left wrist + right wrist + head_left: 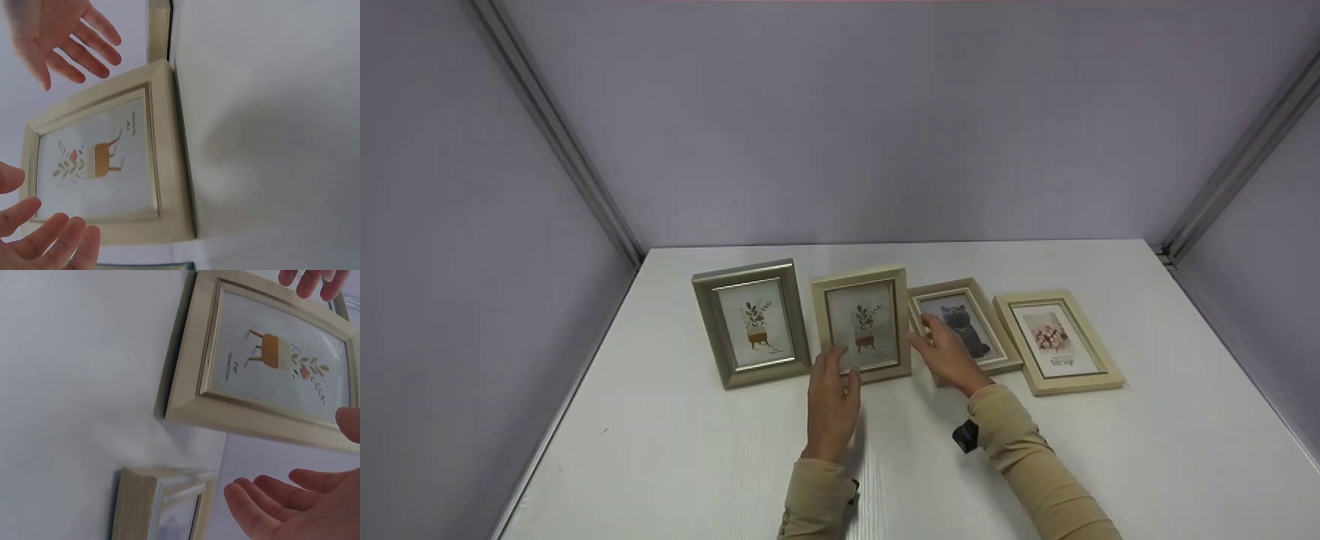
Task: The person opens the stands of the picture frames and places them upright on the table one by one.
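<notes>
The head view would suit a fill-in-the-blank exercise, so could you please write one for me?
1. In the head view, the white table bears ____ picture frames.
2. Counting from the left, the pale plant frame is the ____ in the row.
3. The hand nearer the cat frame is the person's ____ one.

Missing words: four; second; right.

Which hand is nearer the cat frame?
Right: in the head view, the right hand overlaps the cat frame; the left hand is farther left, in front of the cream flowerpot frame.
</notes>
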Action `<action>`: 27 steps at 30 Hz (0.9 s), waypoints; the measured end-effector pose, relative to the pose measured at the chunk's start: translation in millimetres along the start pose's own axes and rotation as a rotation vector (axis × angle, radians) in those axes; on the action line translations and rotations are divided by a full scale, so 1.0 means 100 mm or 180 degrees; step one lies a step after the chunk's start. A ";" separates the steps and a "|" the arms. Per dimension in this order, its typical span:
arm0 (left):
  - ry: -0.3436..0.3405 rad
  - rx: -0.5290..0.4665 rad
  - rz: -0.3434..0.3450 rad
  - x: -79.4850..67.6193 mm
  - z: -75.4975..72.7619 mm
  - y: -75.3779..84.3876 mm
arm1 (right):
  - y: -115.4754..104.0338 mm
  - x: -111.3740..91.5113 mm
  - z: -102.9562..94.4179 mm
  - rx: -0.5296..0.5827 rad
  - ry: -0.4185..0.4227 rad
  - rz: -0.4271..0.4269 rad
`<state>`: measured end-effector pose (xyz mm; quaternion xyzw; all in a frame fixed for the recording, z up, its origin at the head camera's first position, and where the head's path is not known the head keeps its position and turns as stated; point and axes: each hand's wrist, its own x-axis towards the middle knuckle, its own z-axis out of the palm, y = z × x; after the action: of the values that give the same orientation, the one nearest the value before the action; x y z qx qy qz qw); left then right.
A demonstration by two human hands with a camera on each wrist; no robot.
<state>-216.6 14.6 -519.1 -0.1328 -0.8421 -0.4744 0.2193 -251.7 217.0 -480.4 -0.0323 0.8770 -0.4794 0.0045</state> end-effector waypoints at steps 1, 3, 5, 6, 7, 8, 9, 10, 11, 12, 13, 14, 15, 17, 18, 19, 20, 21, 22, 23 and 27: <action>-0.0025 0.0017 0.0013 0.00 0.02 0.01 | 0.00 0.01 -0.02 -0.0025 0.0003 -0.0013; -0.0087 0.0042 0.0058 -0.01 0.05 0.04 | 0.01 0.02 -0.06 -0.0088 0.0003 -0.0044; -0.0151 0.0037 0.0107 -0.02 0.09 0.07 | 0.03 0.03 -0.09 -0.0121 0.0030 -0.0061; -0.0187 0.0024 0.0128 -0.02 0.11 0.08 | 0.05 0.04 -0.11 -0.0126 0.0056 -0.0062; -0.0221 0.0006 0.0149 -0.02 0.13 0.09 | 0.06 0.05 -0.12 -0.0138 0.0086 -0.0066; -0.0252 0.0003 0.0163 -0.03 0.15 0.11 | 0.09 0.06 -0.13 -0.0160 0.0111 -0.0071; -0.0283 0.0005 0.0167 -0.04 0.17 0.13 | 0.11 0.07 -0.13 -0.0164 0.0137 -0.0059; -0.0309 0.0006 0.0169 -0.04 0.19 0.14 | 0.13 0.07 -0.13 -0.0170 0.0147 -0.0041; -0.0337 0.0013 0.0172 -0.05 0.21 0.15 | 0.15 0.08 -0.13 -0.0187 0.0142 -0.0036; -0.0358 0.0022 0.0179 -0.06 0.23 0.17 | 0.17 0.08 -0.13 -0.0186 0.0137 -0.0023; -0.0381 0.0040 0.0187 -0.06 0.25 0.18 | 0.18 0.08 -0.13 -0.0199 0.0128 -0.0027; -0.0402 0.0066 0.0202 -0.07 0.27 0.20 | 0.19 0.09 -0.13 -0.0205 0.0119 -0.0020; -0.0424 0.0091 0.0214 -0.07 0.29 0.20 | 0.19 0.09 -0.13 -0.0206 0.0114 -0.0014; -0.0458 0.0152 0.0252 -0.09 0.34 0.22 | 0.20 0.10 -0.13 -0.0228 0.0126 -0.0025; -0.0473 0.0189 0.0280 -0.09 0.36 0.23 | 0.20 0.10 -0.13 -0.0242 0.0147 -0.0026; -0.0478 0.0227 0.0314 -0.10 0.39 0.23 | 0.21 0.11 -0.13 -0.0267 0.0160 -0.0042; -0.0478 0.0274 0.0348 -0.11 0.42 0.24 | 0.21 0.11 -0.14 -0.0273 0.0173 -0.0038; -0.0483 0.0314 0.0369 -0.12 0.44 0.25 | 0.21 0.12 -0.14 -0.0285 0.0188 -0.0039; -0.0494 0.0343 0.0397 -0.12 0.47 0.25 | 0.21 0.12 -0.15 -0.0290 0.0201 -0.0030; -0.0500 0.0371 0.0438 -0.13 0.51 0.26 | 0.21 0.13 -0.15 -0.0286 0.0219 -0.0024; -0.0557 0.0425 0.0542 -0.14 0.62 0.29 | 0.22 0.13 -0.15 -0.0280 0.0237 0.0009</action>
<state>-206.9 82.5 -533.1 -0.2297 -0.8734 -0.3836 0.1929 -266.8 241.1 -490.4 -0.0134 0.8968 -0.4412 -0.0289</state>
